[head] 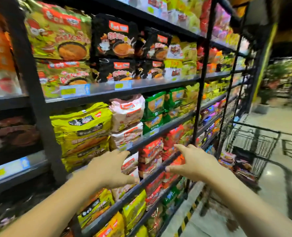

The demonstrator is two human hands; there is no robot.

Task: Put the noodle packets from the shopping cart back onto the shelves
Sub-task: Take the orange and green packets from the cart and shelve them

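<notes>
Dark metal shelves full of noodle packets fill the left and middle of the head view. My left hand and my right hand are both stretched toward a lower shelf, fingers spread, with nothing in them. Between the two hands sit a pink-and-white packet and red packets on the shelf. My left fingertips are at the edge of the pink-and-white packet. A black wire shopping cart stands to the right on the aisle floor, with several noodle packets inside it.
Yellow packets, black packets and green packets fill the shelves above. A black upright post divides the shelf bays. The shiny aisle floor runs to the right, with plants and more shelving far back.
</notes>
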